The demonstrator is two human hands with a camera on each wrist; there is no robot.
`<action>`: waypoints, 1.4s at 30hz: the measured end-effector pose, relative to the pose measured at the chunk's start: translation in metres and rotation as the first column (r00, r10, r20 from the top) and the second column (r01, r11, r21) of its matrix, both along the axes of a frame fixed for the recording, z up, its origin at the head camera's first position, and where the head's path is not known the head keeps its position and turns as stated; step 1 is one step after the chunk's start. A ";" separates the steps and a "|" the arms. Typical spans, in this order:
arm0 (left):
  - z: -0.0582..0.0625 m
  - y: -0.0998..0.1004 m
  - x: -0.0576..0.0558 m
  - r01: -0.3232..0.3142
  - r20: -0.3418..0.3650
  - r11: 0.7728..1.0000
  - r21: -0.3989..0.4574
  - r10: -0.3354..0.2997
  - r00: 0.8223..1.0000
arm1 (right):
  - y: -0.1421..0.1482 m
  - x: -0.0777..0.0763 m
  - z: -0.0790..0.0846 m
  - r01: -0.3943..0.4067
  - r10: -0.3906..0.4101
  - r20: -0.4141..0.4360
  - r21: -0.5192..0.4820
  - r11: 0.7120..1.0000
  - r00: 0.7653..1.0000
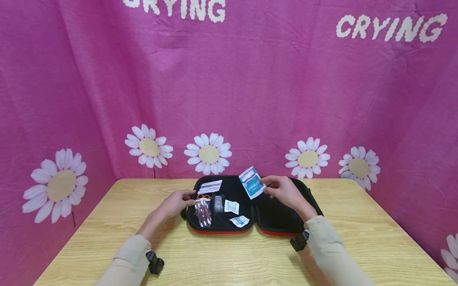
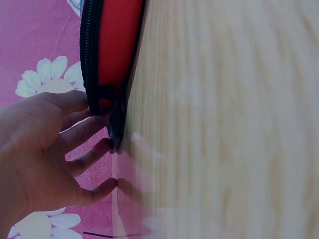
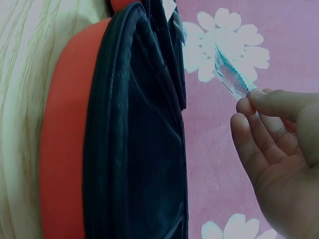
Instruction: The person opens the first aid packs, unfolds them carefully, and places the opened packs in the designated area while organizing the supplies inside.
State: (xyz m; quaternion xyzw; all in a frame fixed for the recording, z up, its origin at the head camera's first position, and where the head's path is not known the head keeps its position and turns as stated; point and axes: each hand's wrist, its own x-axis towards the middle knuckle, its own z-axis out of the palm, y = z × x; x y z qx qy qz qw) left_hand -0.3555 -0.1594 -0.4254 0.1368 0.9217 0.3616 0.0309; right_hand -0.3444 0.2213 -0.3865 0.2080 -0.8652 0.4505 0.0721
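Observation:
A first-aid case (image 1: pixel 221 231), black inside and red outside, lies unfolded on the table. My right hand (image 1: pixel 286 192) pinches a white and teal flat packet (image 1: pixel 252 182) by its right edge, between thumb and fingertips, raised over the middle of the case. In the right wrist view the packet (image 3: pixel 232 74) shows nearly edge-on. My left hand (image 1: pixel 177 202) rests at the case's left rim with relaxed, spread fingers. In the left wrist view its fingertips lie against the zipped red side (image 2: pixel 117 45), beside a dark zipper pull (image 2: pixel 116 122).
The left half holds a bag of cotton swabs (image 1: pixel 203 213), orange-handled scissors (image 1: pixel 204 196), a white-and-grey packet (image 1: pixel 210 186), a dark wrapped bundle (image 1: pixel 218 204) and two small sachets (image 1: pixel 231 207). Beneath is a wooden table (image 1: pixel 214 262); behind hangs a pink flowered cloth (image 1: pixel 232 87).

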 end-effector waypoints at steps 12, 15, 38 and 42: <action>-0.002 0.000 -0.001 -0.005 -0.010 1.000 0.003 0.005 1.000 | 0.030 0.008 0.001 0.055 -0.055 0.006 -0.037 0.998 0.998; -0.003 0.001 -0.001 -0.011 -0.008 1.000 0.000 0.011 1.000 | 0.038 0.011 -0.002 0.060 -0.059 0.018 -0.053 0.997 0.998; -0.005 -0.001 0.000 -0.008 -0.020 0.999 0.038 0.009 1.000 | 0.092 0.025 -0.010 0.207 -0.203 0.044 -0.121 0.971 0.978; -0.004 0.000 0.002 -0.019 -0.020 0.999 0.044 0.020 1.000 | 0.097 0.027 -0.011 0.225 -0.221 0.041 -0.126 0.966 0.974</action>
